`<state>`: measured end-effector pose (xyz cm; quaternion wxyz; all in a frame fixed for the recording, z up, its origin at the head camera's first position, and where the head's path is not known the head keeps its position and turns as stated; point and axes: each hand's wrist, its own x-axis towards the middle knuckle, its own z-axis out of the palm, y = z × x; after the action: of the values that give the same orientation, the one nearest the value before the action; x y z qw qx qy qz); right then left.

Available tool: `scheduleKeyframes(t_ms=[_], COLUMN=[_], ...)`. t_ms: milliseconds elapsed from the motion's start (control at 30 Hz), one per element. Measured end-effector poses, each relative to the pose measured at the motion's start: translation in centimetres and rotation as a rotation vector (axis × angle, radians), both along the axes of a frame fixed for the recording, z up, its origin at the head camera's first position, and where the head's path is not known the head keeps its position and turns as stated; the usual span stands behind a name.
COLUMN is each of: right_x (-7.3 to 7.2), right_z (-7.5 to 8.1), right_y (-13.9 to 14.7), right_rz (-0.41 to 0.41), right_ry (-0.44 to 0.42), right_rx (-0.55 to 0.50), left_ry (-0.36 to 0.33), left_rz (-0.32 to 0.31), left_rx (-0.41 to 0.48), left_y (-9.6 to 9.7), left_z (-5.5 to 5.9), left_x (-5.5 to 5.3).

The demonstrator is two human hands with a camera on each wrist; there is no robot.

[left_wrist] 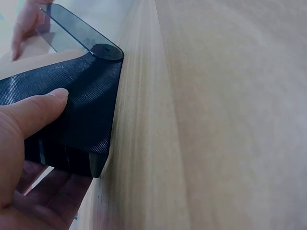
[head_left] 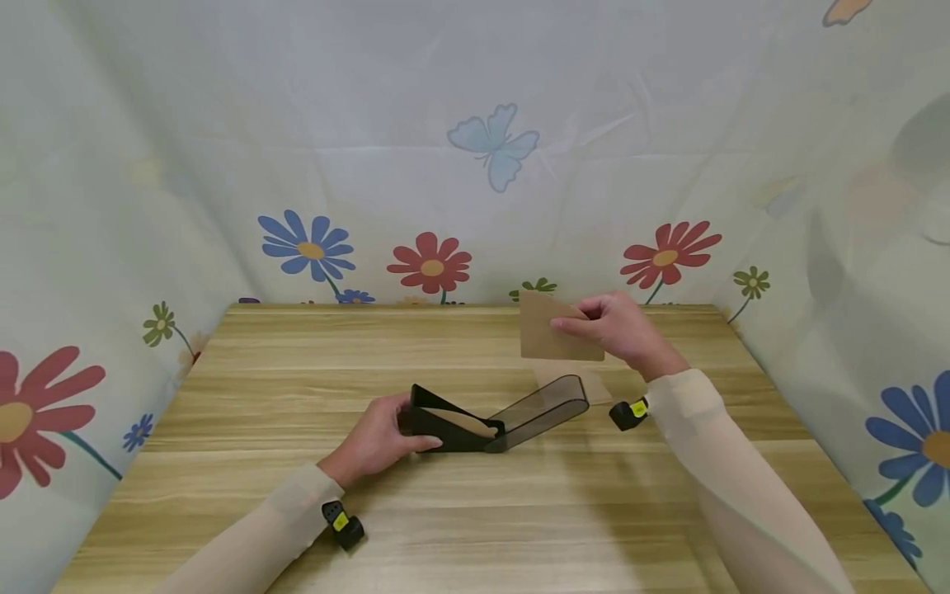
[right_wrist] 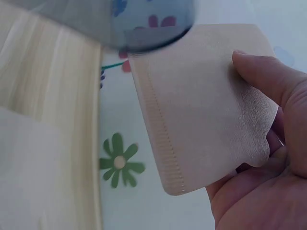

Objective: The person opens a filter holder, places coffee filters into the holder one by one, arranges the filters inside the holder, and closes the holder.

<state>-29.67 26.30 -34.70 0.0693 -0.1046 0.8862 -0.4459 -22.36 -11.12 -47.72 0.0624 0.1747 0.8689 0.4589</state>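
My left hand [head_left: 374, 433] grips the back end of a black coffee filter holder [head_left: 454, 437], thumb along its near side. The holder's smoky see-through lid [head_left: 540, 409] is swung open to the right, and brown paper [head_left: 462, 419] shows inside the box. Up and to the right, my right hand [head_left: 622, 328] pinches a brown paper coffee filter [head_left: 540, 332] between thumb and fingers. In the right wrist view, a crimped seam runs down one side of this filter [right_wrist: 201, 105]. Another coffee filter [head_left: 597, 386] lies on the table behind the lid.
The wood-grain table [head_left: 475, 528] reaches back to a pale curtain [head_left: 334, 99] printed with flowers and a butterfly. The curtain also hangs along both sides. Small black cameras [head_left: 629, 414] are strapped at both wrists.
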Motion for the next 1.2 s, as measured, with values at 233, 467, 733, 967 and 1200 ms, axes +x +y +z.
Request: scheduleKeyframes(t_ms=[233, 467, 733, 967, 1200], right_x=[1.1, 2.5, 3.7, 4.5, 5.2], right_z=[1.4, 1.8, 2.1, 1.9, 0.9], right_y=[-1.5, -3.7, -5.5, -6.8, -8.3], right_rz=[0.038, 0.163, 0.255, 0.28, 0.323], right_ry=[0.065, 0.127, 0.147, 0.149, 0.175], right_rx=[-0.029, -0.044, -0.039, -0.007, 0.023], left_ry=[-0.015, -0.024, -0.026, -0.018, -0.004], left_rz=[-0.001, 0.003, 0.001, 0.005, 0.004], left_rx=[0.0, -0.003, 0.001, -0.004, -0.004], left_y=[0.1, 0.1, 0.1, 0.1, 0.1], left_z=[0.3, 0.3, 0.5, 0.7, 0.7], left_x=[0.1, 0.1, 0.3, 0.3, 0.3])
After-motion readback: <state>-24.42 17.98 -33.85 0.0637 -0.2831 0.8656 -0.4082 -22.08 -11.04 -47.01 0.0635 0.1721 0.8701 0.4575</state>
